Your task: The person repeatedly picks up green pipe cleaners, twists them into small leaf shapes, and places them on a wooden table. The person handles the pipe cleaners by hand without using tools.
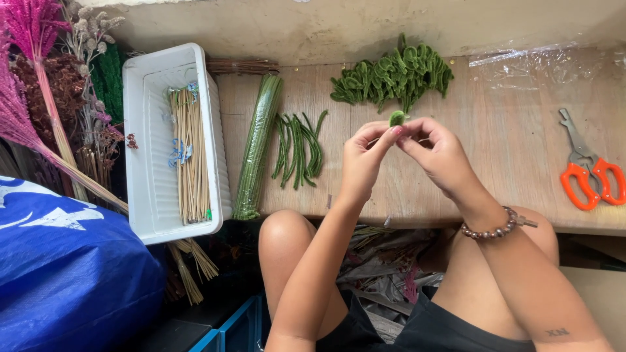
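Observation:
Both my hands meet above the wooden tabletop point(508, 130) and pinch one bent green fuzzy stem point(397, 117) between their fingertips. My left hand point(364, 156) grips it from the left, my right hand point(437, 151) from the right; a bead bracelet point(492, 229) circles the right wrist. Just beyond the hands lies a heap of folded green stems point(394, 75). To the left of my left hand rest several loose straight green stems point(298, 148) and a wrapped bundle of green stems point(257, 146).
A white plastic tray point(149, 189) holding thin wooden sticks point(189, 153) sits at the left. Orange-handled scissors point(587, 171) lie at the right edge. Clear plastic film point(541, 65) is at the back right. Dried pink flowers point(29, 72) and a blue bag point(65, 261) stand left.

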